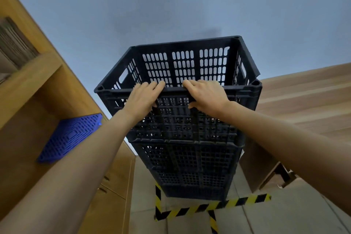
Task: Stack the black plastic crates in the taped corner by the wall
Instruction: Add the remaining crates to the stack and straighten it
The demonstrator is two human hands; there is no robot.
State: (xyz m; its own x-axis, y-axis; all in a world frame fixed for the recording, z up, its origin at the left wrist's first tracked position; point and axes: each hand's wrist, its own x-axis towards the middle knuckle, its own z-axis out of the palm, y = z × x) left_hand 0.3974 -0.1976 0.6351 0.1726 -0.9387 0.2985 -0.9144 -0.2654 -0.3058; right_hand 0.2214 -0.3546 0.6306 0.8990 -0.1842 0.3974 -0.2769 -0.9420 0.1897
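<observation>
Hands, left (142, 95) and right (205, 94), clamped over top crate (182, 66) near rim. Best to square corners with stack (190, 159) below, then press down evenly until seated.

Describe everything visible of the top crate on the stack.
The top crate is black slotted plastic, open, seemingly empty, with handle cutouts in its end walls. It sits upright on the black crates below, against the wall. The left hand and right hand rest on its near rim, fingers draped over the edge.
</observation>
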